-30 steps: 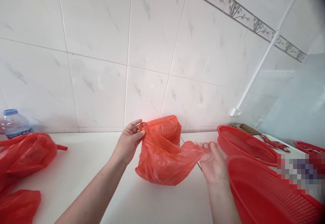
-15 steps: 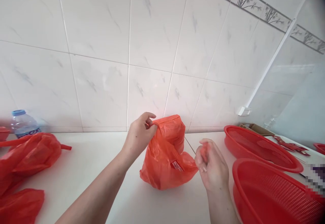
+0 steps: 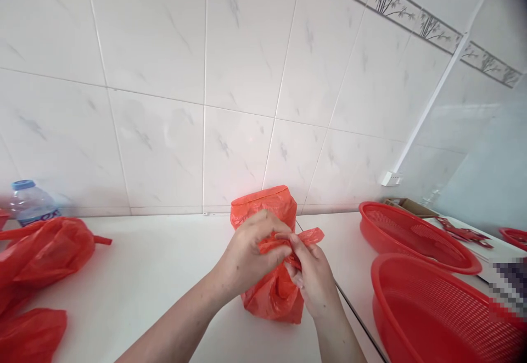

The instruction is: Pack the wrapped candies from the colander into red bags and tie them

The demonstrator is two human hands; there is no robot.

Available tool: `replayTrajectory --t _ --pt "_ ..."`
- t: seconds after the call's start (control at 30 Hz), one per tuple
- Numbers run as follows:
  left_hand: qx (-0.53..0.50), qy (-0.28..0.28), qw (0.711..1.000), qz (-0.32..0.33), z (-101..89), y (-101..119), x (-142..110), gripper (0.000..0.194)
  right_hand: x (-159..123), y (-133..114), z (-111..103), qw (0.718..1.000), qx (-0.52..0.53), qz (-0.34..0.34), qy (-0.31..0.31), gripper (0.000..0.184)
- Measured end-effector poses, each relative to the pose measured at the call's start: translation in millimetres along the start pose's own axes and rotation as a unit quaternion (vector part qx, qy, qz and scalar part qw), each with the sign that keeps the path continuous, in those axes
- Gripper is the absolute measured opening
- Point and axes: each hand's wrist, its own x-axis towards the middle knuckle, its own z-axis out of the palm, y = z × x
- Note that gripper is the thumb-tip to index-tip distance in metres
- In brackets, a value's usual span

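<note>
A red plastic bag (image 3: 263,209) with something bulky inside stands on the white counter (image 3: 164,264) near the tiled wall. My left hand (image 3: 247,256) and my right hand (image 3: 313,275) meet in front of it, both closed on the bag's twisted handles. The handle ends (image 3: 308,236) stick out between my fingers. The fingers of the two hands overlap, so the grip itself is partly hidden.
Two red plastic colander baskets (image 3: 415,236) (image 3: 444,308) sit at the right. More red bags (image 3: 41,253) lie at the left, with a water bottle (image 3: 31,204) behind them. A cardboard box (image 3: 407,206) stands at the back right.
My hands held the bag's two handles apart a second ago. They have since come together in front of the bag, drawing the handles into one bunch.
</note>
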Motion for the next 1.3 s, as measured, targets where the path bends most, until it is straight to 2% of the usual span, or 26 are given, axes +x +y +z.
replayTrajectory --t 0.07,0.13,0.17,0.23,0.3,0.37,0.43,0.5,0.6,0.63,0.73,0.8,0.87,0.97,1.03,1.1,1.2,1.3 --pt "0.04 -0.055 0.997 0.023 1.3 -11 -6 0.027 0 0 -1 0.999 0.033 0.007 0.005 0.042" --pt "0.064 -0.073 0.995 0.024 3.9 -21 -9 0.016 -1 -2 -2 1.0 0.023 0.014 -0.017 0.046" --pt "0.069 -0.068 0.995 0.017 5.1 -24 -9 0.008 -1 -2 -4 0.999 0.002 0.014 -0.042 0.049" --pt "0.062 -0.046 0.997 -0.009 6.6 -29 -10 0.017 0 -3 -9 0.993 -0.049 0.004 -0.104 0.056" --pt "0.046 -0.015 0.998 -0.04 6.6 -32 -11 0.016 2 -2 -17 0.983 -0.078 -0.021 -0.162 0.062" --pt "0.026 0.0 0.997 -0.073 6.5 -35 -12 0.014 6 1 -25 0.976 -0.074 -0.05 -0.199 0.076" --pt "0.004 -0.009 0.995 -0.102 7.2 -37 -13 0.016 9 5 -31 0.974 -0.071 -0.071 -0.205 0.083" --pt "-0.009 -0.021 0.992 -0.127 9.0 -39 -15 0.018 12 8 -33 0.974 -0.105 -0.079 -0.182 0.068" --pt "-0.003 -0.025 0.988 -0.15 12.1 -40 -18 0.017 15 12 -29 0.97 -0.189 -0.097 -0.122 0.023" --pt "0.005 -0.027 0.988 -0.154 12.8 -39 -19 0.016 16 14 -27 0.966 -0.218 -0.105 -0.095 0.017" --pt "0.043 -0.031 0.986 -0.157 13.5 -38 -21 0.013 19 19 -21 0.944 -0.302 -0.13 -0.019 0.014" --pt "0.078 -0.03 0.985 -0.149 13.2 -39 -22 0.012 20 21 -19 0.94 -0.317 -0.129 -0.014 0.015" --pt "0.113 -0.028 0.984 -0.134 12.6 -40 -23 0.012 20 22 -19 0.953 -0.278 -0.109 -0.044 0.02" --pt "0.152 -0.025 0.983 -0.099 11.0 -43 -27 0.014 23 23 -24 0.979 -0.163 -0.072 -0.094 0.023" --pt "0.165 -0.027 0.983 -0.071 9.3 -44 -33 0.015 29 27 -28 0.988 -0.099 -0.067 -0.093 0.024" --pt "0.178 -0.035 0.983 -0.042 6.8 -43 -42 0.018 37 36 -33 0.99 -0.108 -0.078 -0.045 0.024" --pt "0.194 -0.084 0.977 -0.014 0.6 -39 -62 0.024 54 58 -43 0.97 -0.203 -0.113 0.07 0.021" --pt "0.165 -0.172 0.969 -0.068 -9.6 -33 -80 0.028 68 83 -54 0.959 -0.226 -0.122 0.122 0.022"
